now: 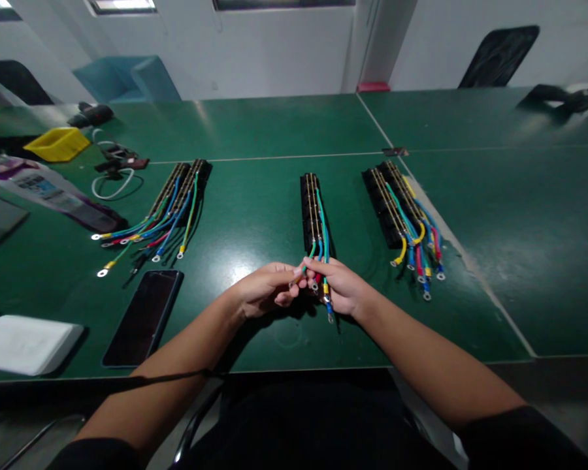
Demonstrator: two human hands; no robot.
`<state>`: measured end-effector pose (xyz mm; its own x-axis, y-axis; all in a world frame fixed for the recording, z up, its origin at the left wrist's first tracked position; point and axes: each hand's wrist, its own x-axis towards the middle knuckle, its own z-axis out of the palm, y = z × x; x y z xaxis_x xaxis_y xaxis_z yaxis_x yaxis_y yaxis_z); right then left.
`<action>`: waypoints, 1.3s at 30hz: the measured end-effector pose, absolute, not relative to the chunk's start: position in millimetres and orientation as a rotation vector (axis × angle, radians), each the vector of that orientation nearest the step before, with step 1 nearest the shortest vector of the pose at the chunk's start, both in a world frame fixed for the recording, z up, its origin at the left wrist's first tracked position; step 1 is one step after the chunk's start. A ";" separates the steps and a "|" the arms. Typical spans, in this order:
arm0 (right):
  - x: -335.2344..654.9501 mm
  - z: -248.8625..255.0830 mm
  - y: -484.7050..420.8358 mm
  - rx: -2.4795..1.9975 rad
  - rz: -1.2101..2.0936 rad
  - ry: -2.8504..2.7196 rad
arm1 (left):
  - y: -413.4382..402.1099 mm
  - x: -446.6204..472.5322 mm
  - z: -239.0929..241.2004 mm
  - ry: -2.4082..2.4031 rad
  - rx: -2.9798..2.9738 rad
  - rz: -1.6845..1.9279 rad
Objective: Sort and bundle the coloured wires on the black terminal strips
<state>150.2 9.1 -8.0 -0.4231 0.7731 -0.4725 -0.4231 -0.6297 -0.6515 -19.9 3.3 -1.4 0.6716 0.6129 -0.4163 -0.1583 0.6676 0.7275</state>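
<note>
In front of me a black terminal block (310,212) with brass-coloured strips lies on the green table. Green and blue wires (325,245) with ring lugs run from it toward me. My left hand (273,285) pinches the end of one green wire; its lug is mostly covered by the fingers. My right hand (337,281) grips the same wire between thumb and forefinger, close to the left fingertips. Other wires hang across the right palm, and a blue-sleeved ring lug (328,308) dangles below them.
Wired terminal blocks lie at left (196,171) and right (383,205). Nearer on the left are a phone (144,318) and a white box-shaped object (32,343). A bottle (53,192), a yellow bin (59,143) and a cable (115,186) stand or lie farther left.
</note>
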 end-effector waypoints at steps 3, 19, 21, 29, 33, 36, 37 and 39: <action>150.7 -8.8 9.4 -1.001 2.097 -0.580 | 4.0 -20.0 -1.7 0.715 0.722 0.482; 152.0 -8.9 9.2 -0.977 2.148 -0.592 | 4.2 -20.6 0.2 0.730 0.729 0.470; 151.9 -7.5 8.8 -0.982 2.144 -0.575 | 4.0 -20.4 1.3 0.723 0.722 0.458; 152.0 -9.9 8.9 -0.994 2.131 -0.592 | 3.5 -19.9 2.8 0.752 0.717 0.473; 152.1 -12.0 9.2 -0.998 2.132 -0.633 | 4.0 -19.9 1.4 0.748 0.734 0.490; 151.3 -9.6 8.6 -0.995 2.119 -0.590 | 4.0 -20.2 1.5 0.739 0.736 0.474; 150.9 -8.4 8.3 -0.997 2.121 -0.573 | 4.0 -20.3 1.7 0.735 0.732 0.470; 150.4 -6.2 7.7 -1.003 2.132 -0.554 | 3.9 -20.2 2.1 0.731 0.723 0.470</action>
<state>150.4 7.7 -6.2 -0.4501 0.7477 -0.4882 -0.4153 -0.6592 -0.6268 -20.2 3.9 2.1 0.6607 0.6134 -0.4327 -0.1389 0.6663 0.7326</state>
